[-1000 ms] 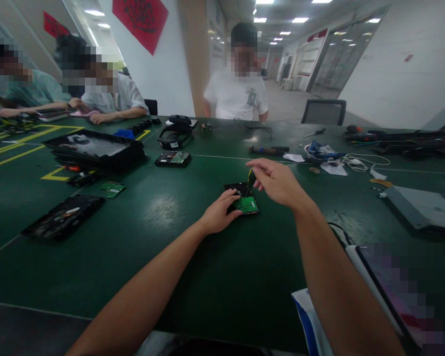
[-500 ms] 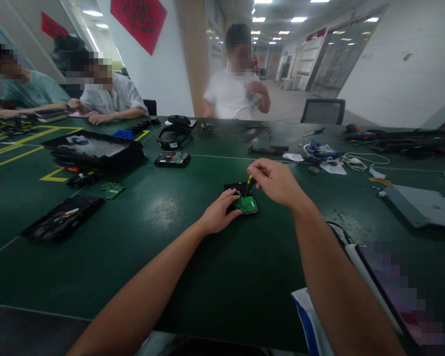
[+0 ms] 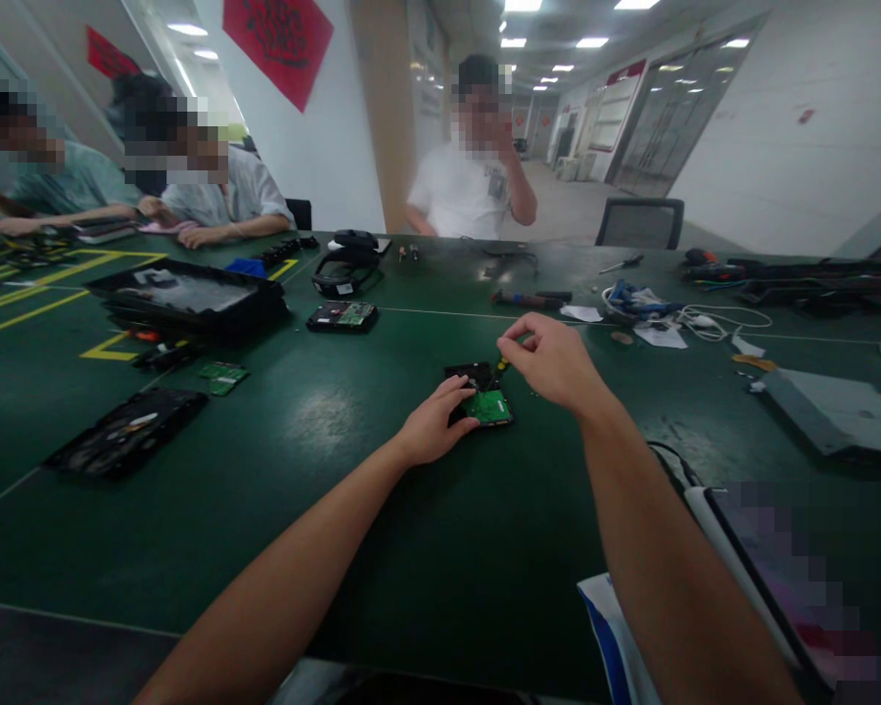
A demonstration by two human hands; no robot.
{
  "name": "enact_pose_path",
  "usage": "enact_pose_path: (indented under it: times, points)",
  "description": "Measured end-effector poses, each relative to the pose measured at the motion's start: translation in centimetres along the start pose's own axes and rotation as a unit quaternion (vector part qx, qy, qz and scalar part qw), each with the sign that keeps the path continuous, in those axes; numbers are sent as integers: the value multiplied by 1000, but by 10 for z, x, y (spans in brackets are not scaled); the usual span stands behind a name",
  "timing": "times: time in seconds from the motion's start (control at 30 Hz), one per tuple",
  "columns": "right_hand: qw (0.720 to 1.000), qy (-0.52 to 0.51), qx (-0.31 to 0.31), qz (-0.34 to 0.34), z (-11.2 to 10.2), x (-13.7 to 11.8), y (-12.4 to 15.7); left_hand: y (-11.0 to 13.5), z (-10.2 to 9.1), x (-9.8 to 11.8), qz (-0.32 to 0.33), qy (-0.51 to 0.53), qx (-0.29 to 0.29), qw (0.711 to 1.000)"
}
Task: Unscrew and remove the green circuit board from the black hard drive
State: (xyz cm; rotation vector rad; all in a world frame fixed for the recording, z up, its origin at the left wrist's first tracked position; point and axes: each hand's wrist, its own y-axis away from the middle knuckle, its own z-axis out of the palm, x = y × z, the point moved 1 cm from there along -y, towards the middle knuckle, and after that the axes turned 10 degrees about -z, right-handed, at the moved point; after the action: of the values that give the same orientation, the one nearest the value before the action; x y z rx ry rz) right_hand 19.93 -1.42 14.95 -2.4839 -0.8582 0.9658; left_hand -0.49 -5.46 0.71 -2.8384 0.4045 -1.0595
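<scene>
A hard drive (image 3: 491,405) with a green circuit board on its upper face lies on the green table in front of me. My left hand (image 3: 435,419) holds it at its left side, fingers over the black end and thumb at the near edge. Pinched in the fingertips of my right hand (image 3: 547,360) is a small screwdriver (image 3: 501,365) with yellow on it. It points down at the drive's right side, its tip too small to make out. Tiny specks, perhaps screws, lie just right of the drive.
Left on the table are a loose green circuit board (image 3: 222,377), a black panel (image 3: 126,431), a black tray (image 3: 191,299) and another drive (image 3: 342,315). To the right sit cables (image 3: 638,299), a grey metal box (image 3: 841,416) and a screen device (image 3: 764,578). People sit across.
My right hand and the screwdriver have shifted slightly right. My left hand stays on the hard drive. The person opposite has raised a hand toward the head.
</scene>
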Motion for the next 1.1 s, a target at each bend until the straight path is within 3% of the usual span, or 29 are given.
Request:
enact_pose_path:
  times: [0.23, 0.4, 0.6, 0.7, 1.1]
  points:
    - [997, -68, -45, -18, 2, -1, 0, 0, 0, 3, -2, 3, -1, 1000]
    - [989, -133, -54, 21, 5, 5, 0, 0, 0, 2, 2, 0, 0, 1000]
    - [998, -50, -28, -27, 1, 7, 0, 0, 0, 3, 5, -3, 0, 1000]
    - [1000, -19, -8, -14, 0, 7, -1, 0, 1, 2, 4, -2, -1, 1000]
    - [989, -139, -41, 20, 5, 13, 0, -1, 3, -1, 14, -7, 5, 1000]
